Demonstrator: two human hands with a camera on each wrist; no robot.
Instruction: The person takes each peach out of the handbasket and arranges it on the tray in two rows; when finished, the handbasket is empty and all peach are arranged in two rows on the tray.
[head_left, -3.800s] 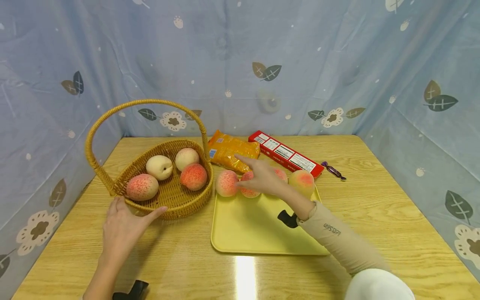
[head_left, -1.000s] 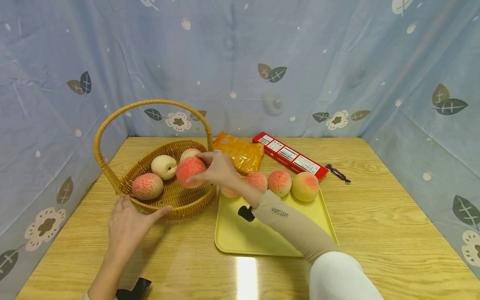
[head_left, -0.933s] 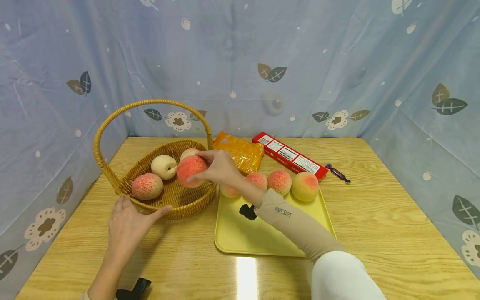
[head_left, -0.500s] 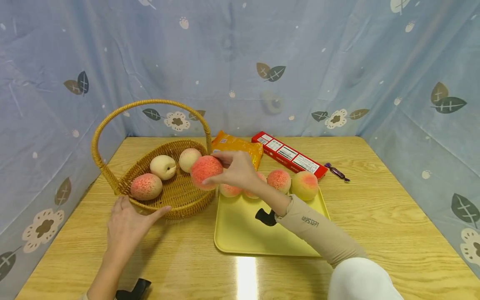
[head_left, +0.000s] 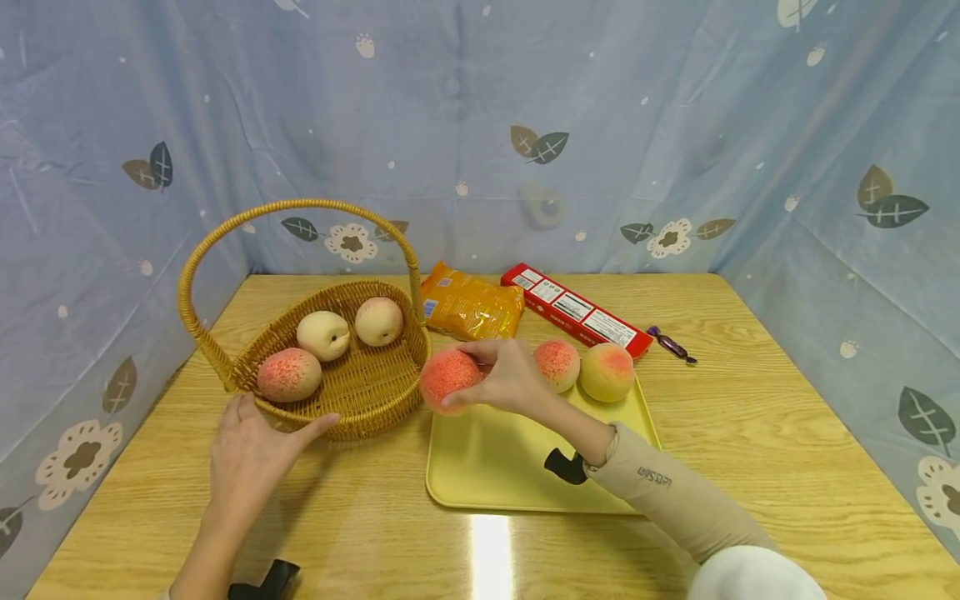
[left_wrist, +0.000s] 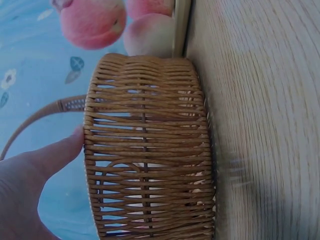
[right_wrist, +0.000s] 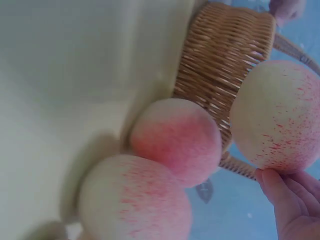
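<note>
Wicker basket [head_left: 375,422]: three peaches [head_left: 322,335]
Yellow tray [head_left: 487,471]: at least two more [head_left: 607,372]
Right hand [head_left: 513,381]: grasping one red peach [head_left: 446,380], blush upward, long axis unclear
Left hand [head_left: 251,450]: spread against basket

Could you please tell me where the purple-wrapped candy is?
In the head view, the candy lies on the table, just right of the red box.

The right hand [right_wrist: 295,207] holds a round, cream-coloured peach flecked with red [right_wrist: 280,117] in front of a brown woven wicker basket [right_wrist: 212,60], while a round pink-blushed peach [right_wrist: 177,137] and a paler, red-streaked peach [right_wrist: 135,197] touch on a smooth, pale surface [right_wrist: 65,75].
</note>
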